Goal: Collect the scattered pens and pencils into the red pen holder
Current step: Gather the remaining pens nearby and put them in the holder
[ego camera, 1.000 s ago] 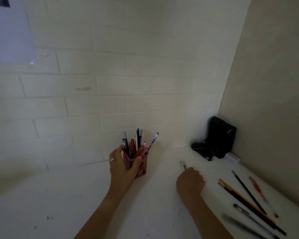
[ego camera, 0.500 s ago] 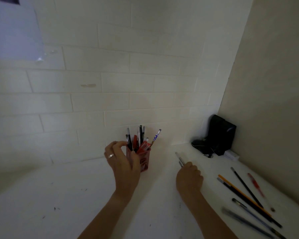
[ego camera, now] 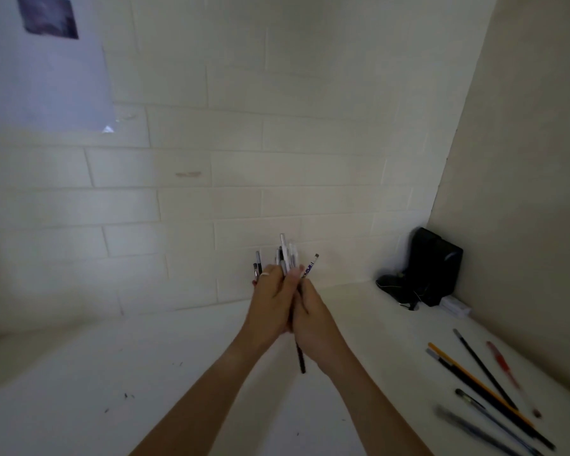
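Observation:
Both hands meet at the back of the white desk. My left hand (ego camera: 270,302) is wrapped round the red pen holder (ego camera: 254,282), of which only a red sliver shows at its left edge. Several pens (ego camera: 285,255) stick up from the holder above my fingers. My right hand (ego camera: 313,320) presses against the left one and grips a dark pen (ego camera: 300,362) whose lower end pokes out below the palm. Several loose pens and pencils lie at the right: an orange pencil (ego camera: 474,380), a black pen (ego camera: 484,368), a red pen (ego camera: 504,366) and a blurred blue pen (ego camera: 468,426).
A black device (ego camera: 436,268) with a cable stands in the back right corner, a small white box (ego camera: 456,307) beside it. White tiled wall behind, beige side wall at right. A sheet of paper (ego camera: 43,67) hangs on the wall upper left.
My right hand lifted a dark pen off the desk and swung left to meet my left hand at the holder. The view moved closer and tilted.

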